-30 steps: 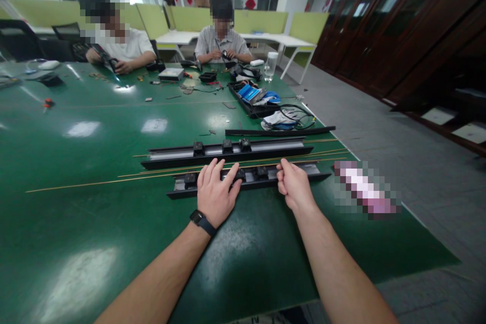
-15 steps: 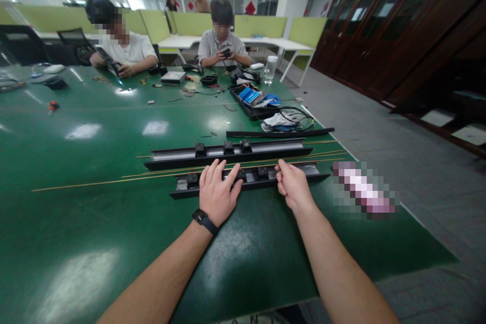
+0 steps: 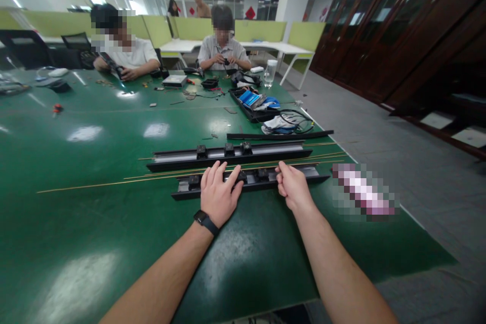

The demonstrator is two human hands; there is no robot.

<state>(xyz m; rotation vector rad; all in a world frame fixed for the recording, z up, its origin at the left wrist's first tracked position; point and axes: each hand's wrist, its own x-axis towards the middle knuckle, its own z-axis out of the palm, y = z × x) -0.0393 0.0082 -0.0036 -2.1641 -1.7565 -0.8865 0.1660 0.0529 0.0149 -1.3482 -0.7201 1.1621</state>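
My left hand [image 3: 219, 193] lies with fingers spread over the near black channel rail [image 3: 299, 176], its thumb and index finger beside a small black block [image 3: 241, 177] that they partly cover. My right hand [image 3: 292, 186] is closed in a pinch at the rail's far edge, right of another black block [image 3: 261, 174]. Thin brass-coloured rods [image 3: 94, 184] run past the fingertips of both hands; what the right fingers grip is hidden. A third block [image 3: 195, 180] sits in the rail left of my left hand. Behind lies a second black rail [image 3: 271, 150] holding several similar blocks.
Past the rails lie a black strip [image 3: 281, 135], gloves [image 3: 280, 124] with cables, and a black tray [image 3: 252, 111] of blue items. A blurred pink object [image 3: 362, 190] rests at right near the table edge. Two people sit across the green table [image 3: 125, 233], handling devices.
The whole view has shifted slightly. Both hands keep the same pose and place on the rail. The person seated across in the middle has moved their hands a little.
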